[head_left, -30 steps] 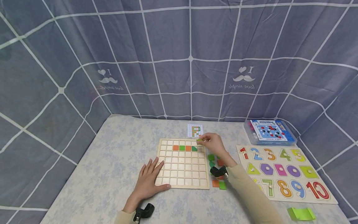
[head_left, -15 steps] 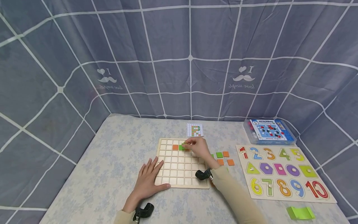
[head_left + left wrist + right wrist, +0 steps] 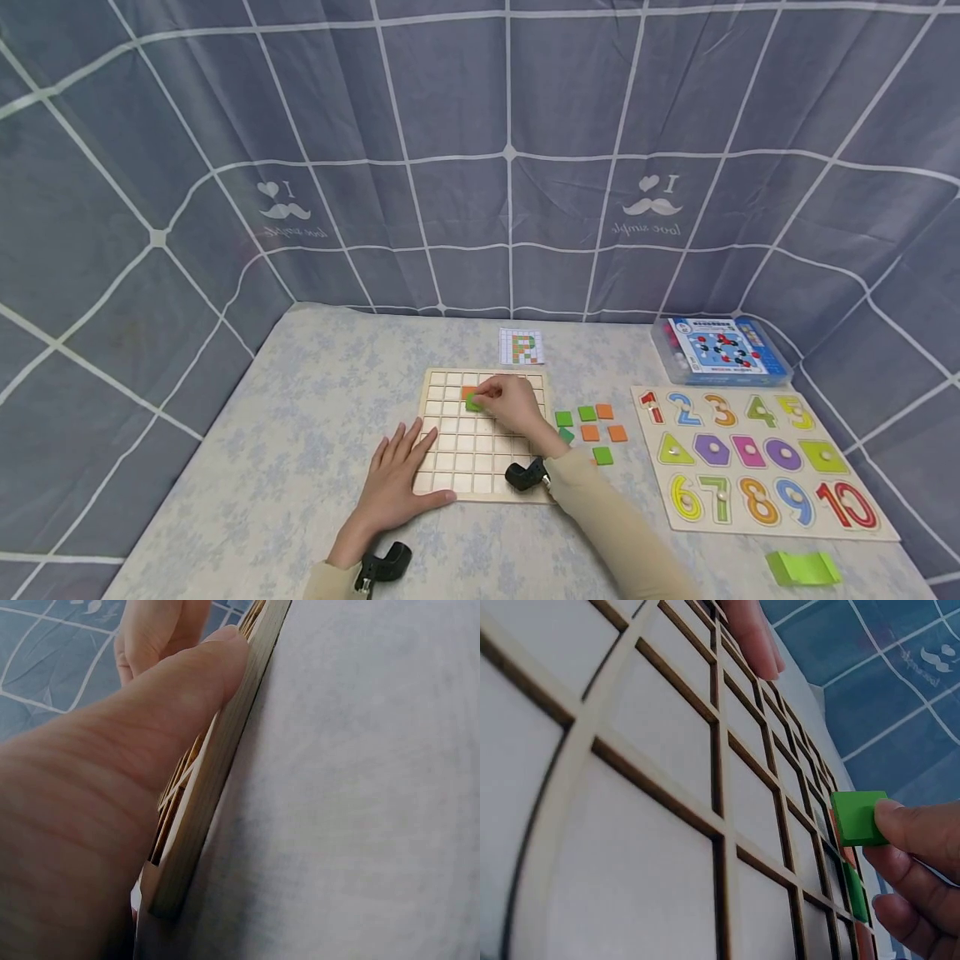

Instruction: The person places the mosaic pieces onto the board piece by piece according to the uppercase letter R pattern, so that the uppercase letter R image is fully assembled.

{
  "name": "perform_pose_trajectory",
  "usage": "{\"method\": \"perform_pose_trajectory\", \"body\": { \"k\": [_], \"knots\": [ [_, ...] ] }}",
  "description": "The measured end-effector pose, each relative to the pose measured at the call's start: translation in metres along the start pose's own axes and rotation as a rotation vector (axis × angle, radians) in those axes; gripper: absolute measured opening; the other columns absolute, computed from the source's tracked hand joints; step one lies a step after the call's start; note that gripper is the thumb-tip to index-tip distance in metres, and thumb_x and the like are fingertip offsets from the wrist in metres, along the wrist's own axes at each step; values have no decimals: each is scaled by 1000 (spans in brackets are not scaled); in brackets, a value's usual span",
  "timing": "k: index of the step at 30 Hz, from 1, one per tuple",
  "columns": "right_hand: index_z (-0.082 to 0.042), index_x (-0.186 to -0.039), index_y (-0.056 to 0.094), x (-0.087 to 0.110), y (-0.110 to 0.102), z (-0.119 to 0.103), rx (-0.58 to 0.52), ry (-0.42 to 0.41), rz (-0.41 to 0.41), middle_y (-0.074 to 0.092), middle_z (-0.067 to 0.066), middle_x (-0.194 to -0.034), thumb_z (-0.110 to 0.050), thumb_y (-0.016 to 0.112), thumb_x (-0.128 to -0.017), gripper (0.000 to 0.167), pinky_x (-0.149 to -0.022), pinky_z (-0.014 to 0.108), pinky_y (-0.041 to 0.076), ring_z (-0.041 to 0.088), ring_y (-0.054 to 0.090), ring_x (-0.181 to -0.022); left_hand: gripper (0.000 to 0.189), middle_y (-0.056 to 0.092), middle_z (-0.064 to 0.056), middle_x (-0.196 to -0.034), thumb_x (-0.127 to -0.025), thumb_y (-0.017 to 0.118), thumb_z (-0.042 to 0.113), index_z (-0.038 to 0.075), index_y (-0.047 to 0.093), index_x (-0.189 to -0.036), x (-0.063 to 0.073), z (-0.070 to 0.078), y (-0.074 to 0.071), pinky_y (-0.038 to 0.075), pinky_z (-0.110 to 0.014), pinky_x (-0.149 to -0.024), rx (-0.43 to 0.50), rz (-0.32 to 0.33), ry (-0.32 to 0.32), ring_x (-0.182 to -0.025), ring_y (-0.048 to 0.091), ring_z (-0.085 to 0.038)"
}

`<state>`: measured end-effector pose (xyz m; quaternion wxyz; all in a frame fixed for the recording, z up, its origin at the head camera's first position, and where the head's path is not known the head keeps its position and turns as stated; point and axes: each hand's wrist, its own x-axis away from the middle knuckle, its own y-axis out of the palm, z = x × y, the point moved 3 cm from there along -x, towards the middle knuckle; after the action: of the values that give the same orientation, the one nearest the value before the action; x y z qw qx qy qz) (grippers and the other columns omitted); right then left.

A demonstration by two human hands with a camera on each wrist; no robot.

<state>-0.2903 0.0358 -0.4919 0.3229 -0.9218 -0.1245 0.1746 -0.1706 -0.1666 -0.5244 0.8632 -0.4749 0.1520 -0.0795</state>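
Between thumb and fingers my right hand (image 3: pixel 512 403) pinches a green square tile (image 3: pixel 857 817), held just over the wooden grid board (image 3: pixel 454 483). In the head view the tile is just below an orange tile (image 3: pixel 468 391) set in the board's second row. The right wrist view shows a green tile (image 3: pixel 855 891) and another orange one in that row, beyond the pinched tile. My left hand (image 3: pixel 396 485) lies spread at the board's left edge, its thumb (image 3: pixel 217 667) along the near rim. The right hand hides part of the tile row.
Loose green and orange tiles (image 3: pixel 589 432) lie right of the board. A pattern card (image 3: pixel 521 347) is behind it. Further right are a number puzzle board (image 3: pixel 765 458), a plastic box (image 3: pixel 723 352) and a light-green block (image 3: pixel 803 569). A grid-patterned curtain (image 3: pixel 510 208) encloses the table.
My right hand has moved left and slightly nearer across the board with the green tile, uncovering loose tiles on the right. The left hand has stayed at the board's edge.
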Motion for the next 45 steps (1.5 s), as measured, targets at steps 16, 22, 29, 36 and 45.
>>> {"method": "perform_pose_trajectory", "body": {
  "k": [16,22,29,36,45],
  "knots": [
    [-18,-85,75,-1,8,-6,108,-33,-30,65,-12,-72,-24,74,-85,6,-63,26,46,4,57,-64,96,20,-13,-155,-75,66,66,13,35,-149,0,-2,3,7,-57,-108,-15,17,7,-141,11,-38],
    [-18,-87,76,0,8,-6,135,-25,-34,66,-10,-77,-24,73,-86,7,-73,34,46,9,60,-70,96,20,-13,-155,-75,65,67,13,35,-149,0,-3,4,7,-57,-108,-23,16,5,-141,11,-38],
    [-18,-86,77,1,8,-6,190,-30,-20,68,-7,-82,-23,71,-88,8,-84,48,41,15,61,-75,96,20,-13,-155,-75,66,66,13,35,-149,0,-2,3,8,-58,-108,-27,14,5,-141,11,-38],
    [-20,-84,76,-2,10,-8,231,-8,-24,68,-9,-79,-22,70,-88,6,-82,46,39,14,60,-73,96,19,-12,-156,-75,66,66,14,34,-149,1,-4,3,8,-58,-108,-28,12,2,-141,10,-38],
    [-22,-80,74,-3,10,-10,260,-9,-25,61,-15,-67,-24,72,-86,7,-78,43,37,8,54,-65,95,21,-13,-155,-75,67,64,14,36,-149,0,-3,5,9,-58,-107,-23,34,22,-140,13,-39]
  ]
}}
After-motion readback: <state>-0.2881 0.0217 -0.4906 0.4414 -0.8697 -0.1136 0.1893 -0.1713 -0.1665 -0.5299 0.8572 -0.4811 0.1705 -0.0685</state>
